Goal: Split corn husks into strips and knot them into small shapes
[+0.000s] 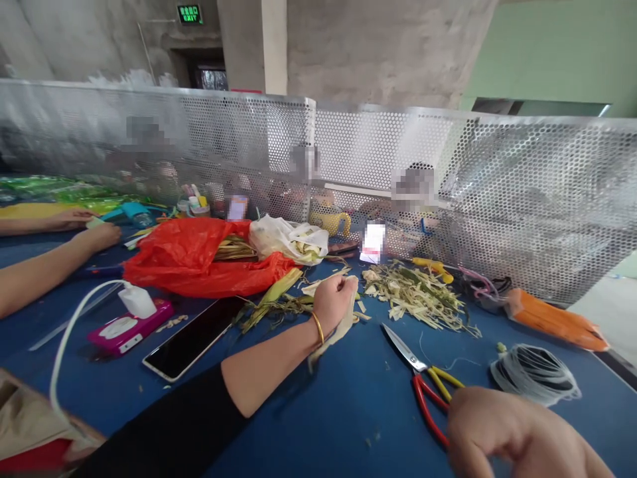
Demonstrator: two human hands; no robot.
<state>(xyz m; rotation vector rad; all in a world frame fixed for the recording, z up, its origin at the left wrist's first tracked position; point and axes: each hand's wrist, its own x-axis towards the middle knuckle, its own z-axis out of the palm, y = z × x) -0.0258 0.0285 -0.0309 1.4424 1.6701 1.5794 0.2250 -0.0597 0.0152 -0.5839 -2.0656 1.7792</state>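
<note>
My left hand (334,300) is stretched out over the blue table (348,411), its fingers closed on a pale strip of corn husk (332,335) that hangs down past my wrist. Just left of it lies a green corn ear with loose husks (271,299). My right hand (517,435) is low at the front right, fingers curled by the handles of the red and yellow scissors (423,375); whether it grips them is hidden. The scissor blades point toward my left hand.
A red plastic bag (199,262) and a white bag (286,239) lie behind the corn. Husk scraps (418,295) pile at centre right. A coil of thin line (535,375), an orange tool (555,318), a phone (192,338), a pink power bank (129,325) and another person's arms (54,262) surround them.
</note>
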